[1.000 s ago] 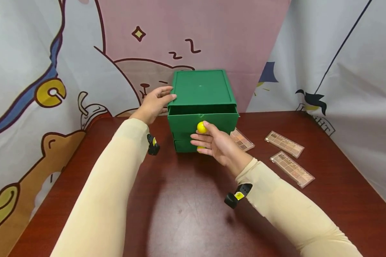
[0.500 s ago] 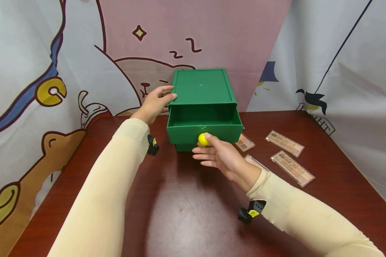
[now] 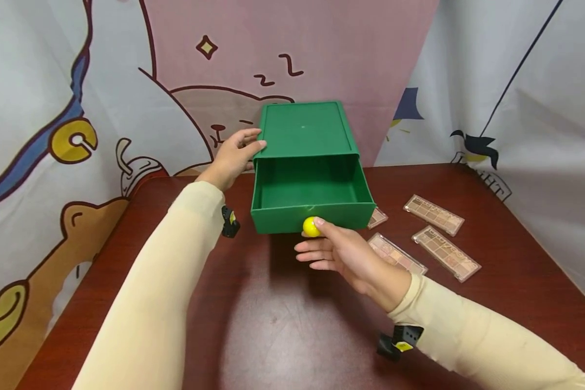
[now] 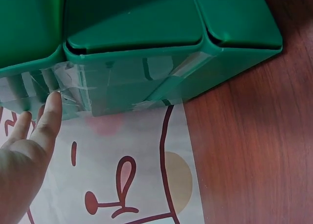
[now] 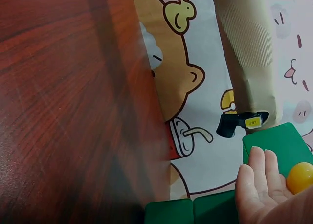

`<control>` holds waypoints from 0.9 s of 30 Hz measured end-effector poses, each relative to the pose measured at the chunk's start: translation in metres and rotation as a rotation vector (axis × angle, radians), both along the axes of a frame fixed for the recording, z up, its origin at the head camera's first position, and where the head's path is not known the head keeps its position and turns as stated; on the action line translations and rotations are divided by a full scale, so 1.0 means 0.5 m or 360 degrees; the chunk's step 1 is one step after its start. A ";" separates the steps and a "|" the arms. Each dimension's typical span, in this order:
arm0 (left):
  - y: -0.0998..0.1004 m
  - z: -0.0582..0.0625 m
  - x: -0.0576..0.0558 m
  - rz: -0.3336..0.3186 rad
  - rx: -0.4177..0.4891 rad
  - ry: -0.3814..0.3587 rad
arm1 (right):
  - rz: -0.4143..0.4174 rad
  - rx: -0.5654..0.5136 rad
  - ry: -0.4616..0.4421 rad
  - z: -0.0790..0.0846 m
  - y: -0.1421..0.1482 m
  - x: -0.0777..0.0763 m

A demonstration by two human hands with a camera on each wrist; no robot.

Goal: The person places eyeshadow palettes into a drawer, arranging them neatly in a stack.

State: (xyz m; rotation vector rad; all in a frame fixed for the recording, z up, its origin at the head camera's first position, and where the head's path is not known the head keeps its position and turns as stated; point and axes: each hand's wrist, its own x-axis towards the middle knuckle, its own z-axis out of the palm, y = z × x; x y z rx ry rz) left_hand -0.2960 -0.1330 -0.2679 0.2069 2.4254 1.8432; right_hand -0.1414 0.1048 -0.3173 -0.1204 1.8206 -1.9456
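A green drawer box (image 3: 304, 130) stands at the back of the table, its upper drawer (image 3: 283, 218) pulled well out and showing a bare inside. My right hand (image 3: 353, 254) pinches the yellow round knob (image 3: 311, 227) on that drawer's front between thumb and index finger, the other fingers held straight below. Against the box's left side rests my left hand (image 3: 232, 157), thumb near the top edge. The left wrist view shows its fingertips (image 4: 55, 99) touching the taped green side. The lower drawer is hidden behind the upper one in the head view.
Several makeup palettes lie right of the box: one palette (image 3: 434, 214) farther back, another palette (image 3: 446, 253) nearer, a third palette (image 3: 395, 253) by my right wrist, one partly hidden by the drawer. A printed cloth (image 3: 370, 54) hangs behind the brown table (image 3: 273, 336).
The upper drawer has slid out toward me, with my right hand on its knob moving along nearer and slightly right. The left hand has stayed on the box's side.
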 end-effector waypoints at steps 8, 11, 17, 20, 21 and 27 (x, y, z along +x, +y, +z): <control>-0.001 -0.005 -0.001 -0.0022 0.0022 0.0028 | 0.0030 0.0006 0.0008 0.002 0.007 0.015; -0.002 -0.006 -0.002 -0.0022 0.0013 0.0036 | 0.0047 0.0006 0.0011 0.001 0.008 0.022; 0.000 -0.002 0.001 -0.0016 0.0003 0.0026 | 0.0092 0.0012 0.0010 -0.001 0.011 0.037; 0.000 0.000 0.002 -0.0012 0.0003 0.0025 | 0.0105 0.0015 0.0016 -0.002 0.010 0.044; 0.000 0.000 0.003 -0.0011 -0.0002 0.0026 | 0.0108 0.0020 0.0019 -0.003 0.010 0.047; 0.003 0.000 0.005 -0.0002 -0.0020 0.0023 | 0.0140 0.0030 0.0018 -0.008 0.008 0.061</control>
